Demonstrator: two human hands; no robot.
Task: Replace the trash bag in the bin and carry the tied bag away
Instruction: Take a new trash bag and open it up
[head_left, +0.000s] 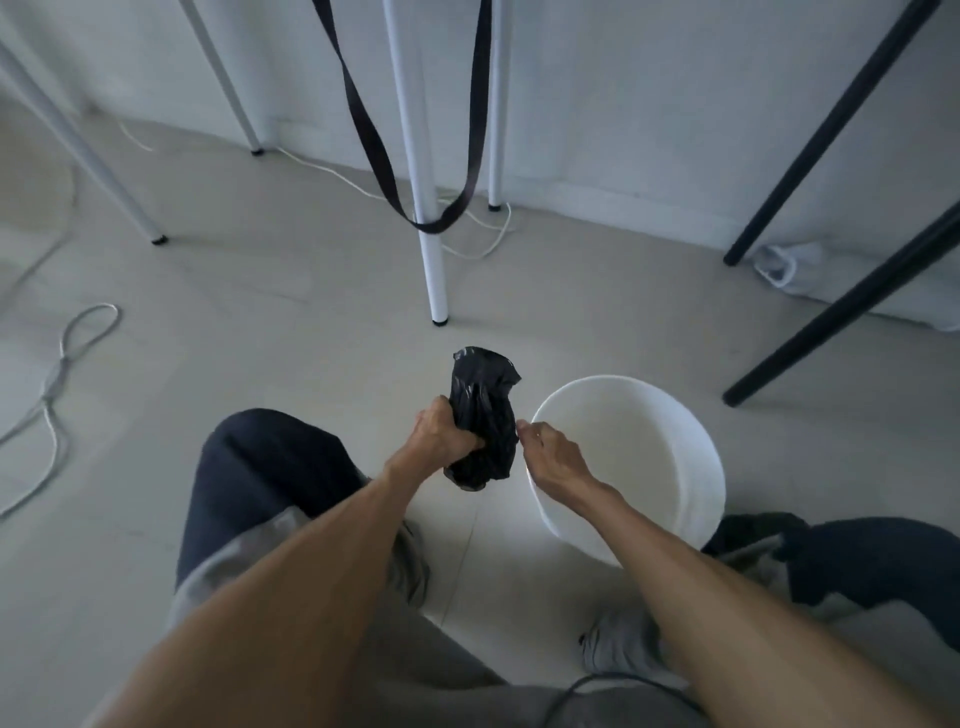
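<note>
**Crouched at the bin, crumpled bag in hand**

Floor (291, 322): pale tiles, fills most of the view. Wall runs along the top; its upper part is cut off.

Furniture legs: white legs (434, 260) centre and left, black legs (831, 130) at right. All run out of the top edge, so what they carry cannot be seen. A black strap (374, 150) hangs in a loop around the nearest white leg; its upper ends are out of view.

Person: both bare forearms reach in from the bottom edge. Dark-trousered knee (260, 467) at left, grey fabric below it. At lower right a dark heap (857, 561) is partly cut off by the frame; whether it is the other knee or the tied bag cannot be told.

Bin (691, 467): white, round, standing on the floor just right of the hands. No liner in it. The right forearm covers its near rim.

Trash bag (485, 415): black, bunched, held above the floor just left of the bin. Its lower end is partly hidden in the fist.

Left hand (441, 434): grip wrapped around the bag's lower part, fingers curled.

Right hand (550, 452): fingertips pressed on the bag's right edge, a pinch; the contact point itself is small and hard to make out.

Cables: white cords (67, 364) loop at far left and trail by the wall.
</note>
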